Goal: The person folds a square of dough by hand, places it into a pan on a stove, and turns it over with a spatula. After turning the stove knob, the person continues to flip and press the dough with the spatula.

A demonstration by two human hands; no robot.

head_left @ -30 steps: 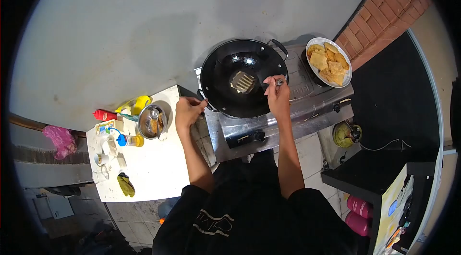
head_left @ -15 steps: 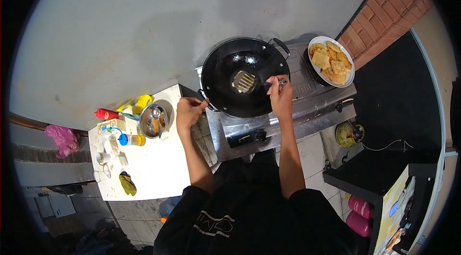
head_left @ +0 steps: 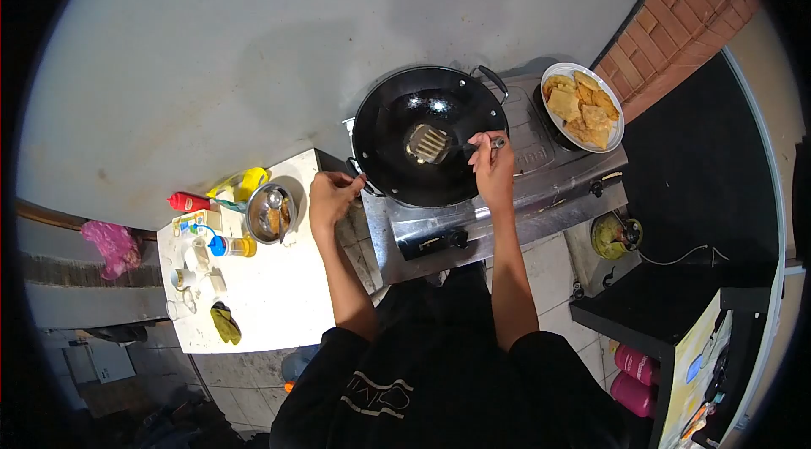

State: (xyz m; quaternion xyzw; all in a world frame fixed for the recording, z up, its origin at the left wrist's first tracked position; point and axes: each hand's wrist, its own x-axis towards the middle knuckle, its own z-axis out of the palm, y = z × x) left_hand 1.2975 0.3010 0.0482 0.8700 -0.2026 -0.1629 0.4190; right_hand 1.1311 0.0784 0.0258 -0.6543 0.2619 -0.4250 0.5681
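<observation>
My right hand (head_left: 492, 163) is closed around the dark handle of a slotted spatula (head_left: 429, 144). The spatula's head lies low in a black wok (head_left: 389, 107), over a small pale patch at the bottom that I cannot make out. At the wok's left rim, the fingers of my left hand (head_left: 334, 198) are pinched on the wok handle (head_left: 355, 167). The wok sits on the left burner of a steel gas stove (head_left: 507, 225). To its right stands a white plate (head_left: 552, 70) piled with golden fried pieces.
On the white table (head_left: 279, 305) at left are a metal bowl (head_left: 287, 187) with a spoon and brown food, a blue-capped bottle (head_left: 232, 246), a red bottle (head_left: 187, 201) and a green cloth (head_left: 225, 324). A grey wall (head_left: 211, 69) rises behind the stove.
The spatula's head has shifted very slightly within the wok. Both hands keep nearly the same positions and grips.
</observation>
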